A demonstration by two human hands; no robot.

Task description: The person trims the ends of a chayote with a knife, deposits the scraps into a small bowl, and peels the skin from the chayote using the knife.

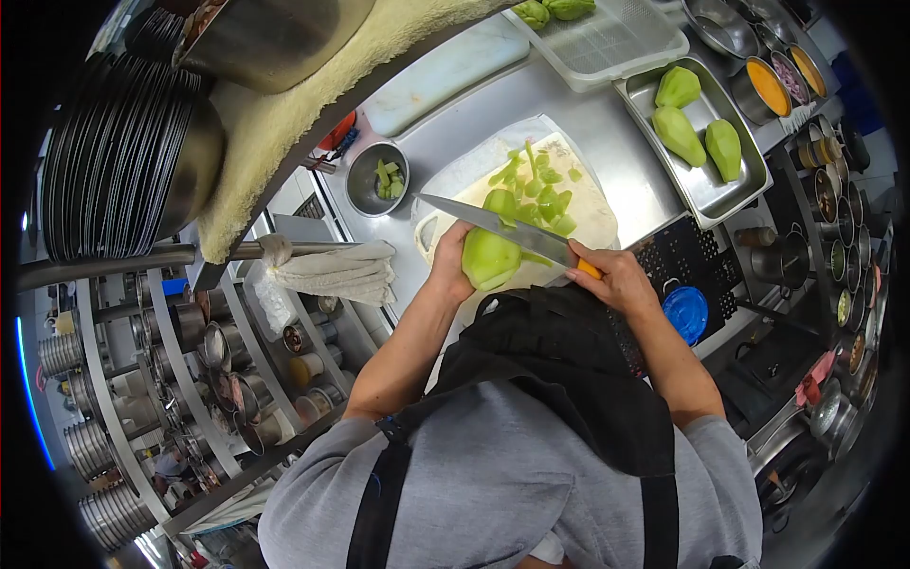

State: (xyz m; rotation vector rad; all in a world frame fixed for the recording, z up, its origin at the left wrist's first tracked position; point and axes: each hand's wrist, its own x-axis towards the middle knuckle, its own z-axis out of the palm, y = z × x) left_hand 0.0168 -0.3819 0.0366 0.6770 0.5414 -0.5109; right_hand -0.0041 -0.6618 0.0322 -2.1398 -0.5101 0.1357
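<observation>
My left hand [450, 266] is closed around a pale green chayote [490, 260], held close to my apron above the near edge of the cutting board [595, 220]. In my right hand [621, 281] is a large kitchen knife [483, 218] with an orange handle. Its long blade points to the left and lies across the top of the chayote, where a strip of green peel [500, 201] stands beyond the blade. Loose green peelings [545, 197] are scattered over the board.
A steel bowl [356, 177] with green pieces stands left of the board. At right, a steel tray [703, 201] holds three peeled chayotes [679, 136]. Behind it are a plastic basket [621, 43] and a white slab [445, 76]. A towel-lined shelf [275, 133] overhangs the left side.
</observation>
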